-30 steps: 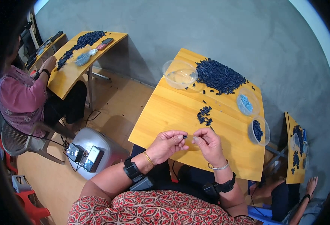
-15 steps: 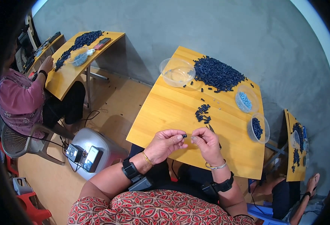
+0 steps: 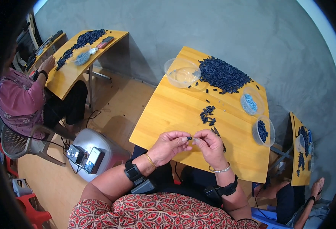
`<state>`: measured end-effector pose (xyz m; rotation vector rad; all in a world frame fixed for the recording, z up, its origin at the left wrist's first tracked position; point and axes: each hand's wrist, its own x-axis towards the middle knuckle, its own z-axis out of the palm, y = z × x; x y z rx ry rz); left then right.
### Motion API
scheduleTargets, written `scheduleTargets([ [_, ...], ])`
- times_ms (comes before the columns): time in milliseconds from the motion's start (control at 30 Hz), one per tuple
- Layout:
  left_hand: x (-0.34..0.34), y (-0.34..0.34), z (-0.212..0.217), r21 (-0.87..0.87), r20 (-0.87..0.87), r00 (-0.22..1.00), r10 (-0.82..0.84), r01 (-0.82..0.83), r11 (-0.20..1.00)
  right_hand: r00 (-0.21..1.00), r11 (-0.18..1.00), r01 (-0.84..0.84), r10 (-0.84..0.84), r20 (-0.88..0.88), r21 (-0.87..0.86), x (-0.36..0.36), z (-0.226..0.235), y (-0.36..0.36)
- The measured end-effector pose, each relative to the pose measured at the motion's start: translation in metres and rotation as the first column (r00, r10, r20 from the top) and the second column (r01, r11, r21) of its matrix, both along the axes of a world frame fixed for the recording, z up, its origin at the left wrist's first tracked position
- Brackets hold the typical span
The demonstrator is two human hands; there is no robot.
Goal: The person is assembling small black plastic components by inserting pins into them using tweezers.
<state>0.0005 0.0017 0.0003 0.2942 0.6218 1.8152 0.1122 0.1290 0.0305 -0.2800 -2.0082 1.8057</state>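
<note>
Piece [image 3: 189,138], small, dark, sits between the hands [image 3: 171,145] [image 3: 210,148], pinched by the left

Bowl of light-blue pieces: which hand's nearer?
Right. The right hand is apart from the bowl of light-blue pieces, to its left and nearer the person's body. The left hand, pinching a small dark piece, is farther left.

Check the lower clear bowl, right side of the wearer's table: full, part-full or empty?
Part-full: the clear bowl holds dark pieces, and its bare see-through wall shows beside them.
</note>
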Motion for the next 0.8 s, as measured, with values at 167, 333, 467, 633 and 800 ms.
scheduleTargets([
  [167,0.0009,0.0011,-0.0006,-0.049,-0.054,0.998,0.039,-0.042,0.998,1.000,0.999,0.014,-0.015,0.020,0.038,-0.0001,0.0046,-0.0023],
  [333,0.0017,0.0005,-0.0006,-0.013,-0.055,0.998,0.032,-0.032,0.999,0.999,0.997,0.036,-0.039,0.037,0.072,0.0014,0.0017,-0.0014],
  [467,0.0028,-0.0001,0.0009,-0.014,-0.056,0.998,0.026,-0.027,1.000,0.999,0.998,0.033,-0.033,0.007,0.061,0.0013,0.0001,-0.0015],
  [633,0.0020,-0.0003,0.0000,-0.042,-0.062,0.998,0.027,-0.030,0.999,0.999,0.997,0.041,-0.041,0.007,0.064,0.0000,-0.0026,-0.0012],
  [800,0.0015,-0.0002,0.0018,-0.072,-0.085,0.996,0.032,-0.038,0.997,0.999,0.997,0.041,-0.041,0.007,0.066,-0.0003,-0.0030,-0.0009],
])
